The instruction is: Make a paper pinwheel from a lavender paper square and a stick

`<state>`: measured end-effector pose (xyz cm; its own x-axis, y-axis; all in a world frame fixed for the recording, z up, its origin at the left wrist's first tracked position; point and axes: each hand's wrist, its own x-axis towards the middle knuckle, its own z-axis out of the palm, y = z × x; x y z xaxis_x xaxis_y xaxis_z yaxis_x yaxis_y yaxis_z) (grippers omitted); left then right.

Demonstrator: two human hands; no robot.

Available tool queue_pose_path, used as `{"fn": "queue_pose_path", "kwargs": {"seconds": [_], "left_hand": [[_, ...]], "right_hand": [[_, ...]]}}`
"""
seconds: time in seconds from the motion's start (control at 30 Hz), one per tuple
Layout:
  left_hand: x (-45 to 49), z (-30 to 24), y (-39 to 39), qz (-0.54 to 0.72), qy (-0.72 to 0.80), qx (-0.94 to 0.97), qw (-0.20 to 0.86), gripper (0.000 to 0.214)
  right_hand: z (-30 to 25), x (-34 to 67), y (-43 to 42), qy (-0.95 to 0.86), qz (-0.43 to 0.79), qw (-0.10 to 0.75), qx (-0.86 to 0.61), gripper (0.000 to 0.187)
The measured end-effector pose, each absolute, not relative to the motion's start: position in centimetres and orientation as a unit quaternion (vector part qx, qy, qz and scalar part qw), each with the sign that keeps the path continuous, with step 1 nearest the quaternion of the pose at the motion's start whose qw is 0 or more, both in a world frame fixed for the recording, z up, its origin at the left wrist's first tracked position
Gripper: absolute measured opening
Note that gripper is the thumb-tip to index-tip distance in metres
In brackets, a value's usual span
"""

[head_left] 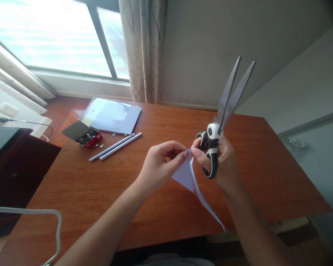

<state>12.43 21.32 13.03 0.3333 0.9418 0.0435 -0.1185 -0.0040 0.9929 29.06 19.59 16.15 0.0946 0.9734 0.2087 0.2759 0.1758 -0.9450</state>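
Note:
My left hand (162, 160) pinches the top corner of a pale lilac piece of paper (185, 175) between thumb and fingers, above the table. A thin strip (202, 199) of the same colour hangs beside it, curving down past the table's front edge. My right hand (224, 160) has its thumb through the handle of a pair of scissors (229, 98), whose blades are parted and point up and away from me. The right thumb and a fingertip meet close to the paper's top corner. Whether they also grip the paper is hard to make out.
On the wooden table (255, 177), two rolled paper sticks (120, 147) lie left of my hands. Behind them is an open red box (88, 138) of small metal pieces, several loose beside it. A clear folder with paper (111, 115) lies farther back. A white cable (58, 232) curves at lower left.

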Motion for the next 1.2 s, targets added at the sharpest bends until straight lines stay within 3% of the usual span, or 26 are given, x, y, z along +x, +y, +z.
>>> {"fn": "queue_pose_path", "kwargs": {"seconds": [0.2,0.5,0.93,1.2], "left_hand": [[12.24,13.76,21.01,0.462,0.382,0.653,0.463,0.014],[12.20,13.75,21.19,0.469,0.359,0.695,0.409,0.010],[12.31,13.17,21.09,0.489,0.358,0.641,0.471,0.007],[12.40,13.55,21.03,0.490,0.370,0.647,0.451,0.004]], "right_hand": [[16.20,29.33,20.55,-0.517,0.457,0.507,-0.517,0.015],[16.19,30.06,20.56,-0.515,0.547,0.450,-0.484,0.033],[16.71,29.78,20.00,-0.516,0.513,0.474,-0.496,0.035],[16.91,29.45,19.96,-0.518,0.501,0.476,-0.504,0.037]]}}
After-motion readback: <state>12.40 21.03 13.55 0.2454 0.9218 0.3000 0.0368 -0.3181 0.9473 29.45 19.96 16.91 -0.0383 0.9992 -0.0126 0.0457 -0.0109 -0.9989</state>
